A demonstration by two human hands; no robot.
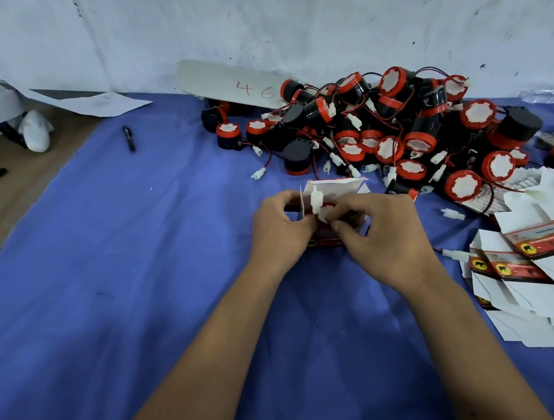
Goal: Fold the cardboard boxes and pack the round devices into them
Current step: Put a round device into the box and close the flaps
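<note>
1. Here's the box (328, 212), red and white, standing near the middle of the blue cloth (124, 279) with its top flaps up, and a round device looks part-way in, mostly hidden by fingers.
2. Left hand (279, 227) has its fingers curled around the box's left side, steadying it.
3. Right hand (380, 237) pinches at the box's open top, right by the white connector (315, 202) that pokes above the rim.
4. Risk, as I read it: that connector and its wire sit proud, so closing a flap could trap or kink them, or buckle the thin card.
5. Squeeze too hard and the box could crush out of square.
6. Just beyond, towards the far edge, sits the pile of devices (414, 128), wires tangled; pulling one may drag others.
7. Flat boxes (529, 263) lie at the right edge.
8. A pen (129, 139) lies well off left.
</note>
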